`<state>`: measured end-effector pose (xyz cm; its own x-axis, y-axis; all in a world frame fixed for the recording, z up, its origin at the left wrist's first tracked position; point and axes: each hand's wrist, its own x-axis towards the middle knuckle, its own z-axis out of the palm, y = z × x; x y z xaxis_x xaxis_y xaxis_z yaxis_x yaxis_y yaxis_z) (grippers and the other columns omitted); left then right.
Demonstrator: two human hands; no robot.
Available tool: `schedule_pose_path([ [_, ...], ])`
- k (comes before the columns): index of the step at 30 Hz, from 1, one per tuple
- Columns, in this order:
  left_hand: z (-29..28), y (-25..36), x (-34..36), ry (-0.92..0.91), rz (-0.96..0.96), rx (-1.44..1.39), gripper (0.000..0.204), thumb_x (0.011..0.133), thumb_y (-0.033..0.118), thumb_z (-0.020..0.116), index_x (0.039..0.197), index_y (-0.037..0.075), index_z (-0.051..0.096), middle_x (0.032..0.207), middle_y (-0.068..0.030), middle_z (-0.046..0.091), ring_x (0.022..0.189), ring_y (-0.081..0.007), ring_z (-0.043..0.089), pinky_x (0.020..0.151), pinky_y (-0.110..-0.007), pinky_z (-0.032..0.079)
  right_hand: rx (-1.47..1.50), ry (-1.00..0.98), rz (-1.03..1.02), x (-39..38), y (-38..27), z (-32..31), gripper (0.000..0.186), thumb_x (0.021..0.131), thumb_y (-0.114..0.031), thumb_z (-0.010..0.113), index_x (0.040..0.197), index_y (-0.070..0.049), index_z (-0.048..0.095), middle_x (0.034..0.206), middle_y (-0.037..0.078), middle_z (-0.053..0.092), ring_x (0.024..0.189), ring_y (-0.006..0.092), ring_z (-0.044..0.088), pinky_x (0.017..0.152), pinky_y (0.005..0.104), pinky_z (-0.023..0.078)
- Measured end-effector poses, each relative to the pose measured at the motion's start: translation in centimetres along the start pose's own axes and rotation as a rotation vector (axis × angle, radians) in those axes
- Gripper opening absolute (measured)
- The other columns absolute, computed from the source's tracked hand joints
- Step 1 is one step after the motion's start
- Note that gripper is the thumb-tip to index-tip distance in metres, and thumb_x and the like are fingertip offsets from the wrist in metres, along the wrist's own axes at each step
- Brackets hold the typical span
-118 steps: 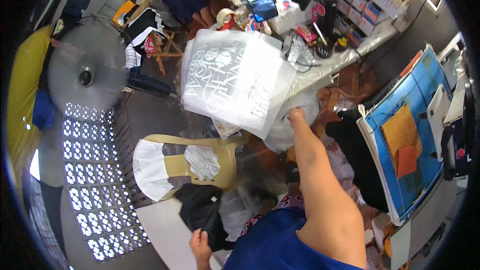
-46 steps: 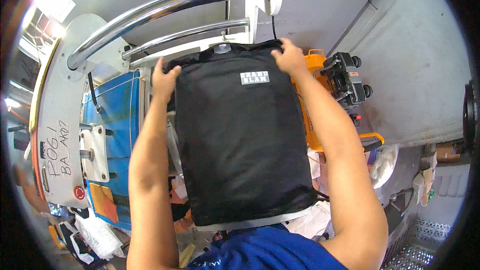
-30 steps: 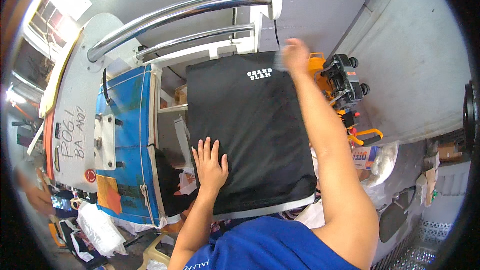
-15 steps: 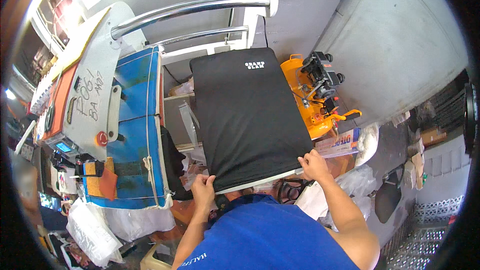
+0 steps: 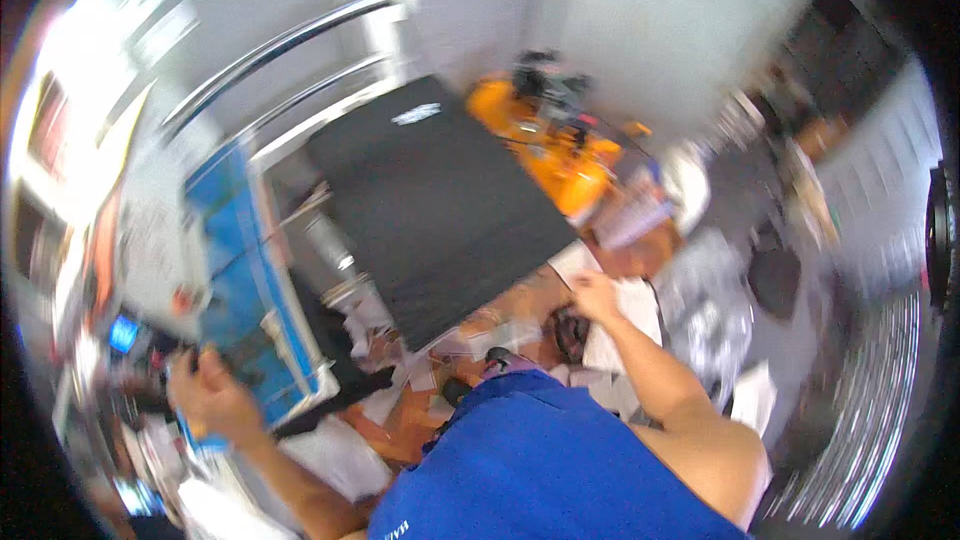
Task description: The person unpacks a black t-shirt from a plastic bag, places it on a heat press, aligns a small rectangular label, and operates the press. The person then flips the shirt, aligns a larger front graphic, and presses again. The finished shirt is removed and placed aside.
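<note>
A black cloth (image 5: 435, 205) with a small white print near its far edge lies spread flat over a board in front of me. My left hand (image 5: 212, 398) is off the cloth, raised over the near left corner of the blue-covered table (image 5: 232, 275). Motion smears its fingers, and whether they hold anything does not show. My right hand (image 5: 597, 297) is just off the cloth's near right corner, beside a pale sheet (image 5: 628, 325). Its fingers look bent but blurred; I cannot tell whether they touch the sheet.
Bent chrome rails (image 5: 275, 52) run behind the blue table. An orange air compressor (image 5: 560, 165) stands beyond the cloth's right side. Clear plastic bags (image 5: 705, 315) lie at the right. Scattered papers and a dark coiled object (image 5: 570, 333) are below the cloth's near edge.
Both hands have let go of the cloth's near corners. My left hand has moved left toward the blue table; my right has drawn slightly away. The whole view has swung and is blurred.
</note>
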<state>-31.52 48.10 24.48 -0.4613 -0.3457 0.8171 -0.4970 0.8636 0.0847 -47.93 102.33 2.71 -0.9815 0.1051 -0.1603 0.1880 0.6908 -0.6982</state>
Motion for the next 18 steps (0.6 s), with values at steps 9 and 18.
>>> schedule_pose_path([
  [9, 3.4, -5.6, -0.3, -0.191, 0.397, 0.580, 0.043, 0.096, 0.044, 0.053, 0.113, 0.006, 0.064, 0.070, -0.0234, 0.062, 0.067, -0.0352, 0.066, 0.060, -0.051, 0.052, 0.247, -0.273, -0.174, -12.4, 0.5, 0.7, 0.032, 0.092, -0.038, 0.063, 0.092, -0.006, 0.070, 0.088, 0.016, 0.071, 0.083, 0.0349, 0.068, 0.074, 0.0467, 0.052],
  [18, 2.7, 3.2, -3.0, -0.217, 0.057, 0.122, 0.051, 0.090, 0.037, 0.066, 0.118, -0.007, 0.062, 0.120, -0.0288, 0.062, 0.112, -0.0460, 0.057, 0.097, -0.049, 0.045, 0.559, -0.396, -0.731, -10.9, -10.9, -5.2, 0.023, 0.091, -0.019, 0.068, 0.077, -0.002, 0.064, 0.071, 0.010, 0.064, 0.062, 0.0195, 0.060, 0.059, 0.0338, 0.046],
])
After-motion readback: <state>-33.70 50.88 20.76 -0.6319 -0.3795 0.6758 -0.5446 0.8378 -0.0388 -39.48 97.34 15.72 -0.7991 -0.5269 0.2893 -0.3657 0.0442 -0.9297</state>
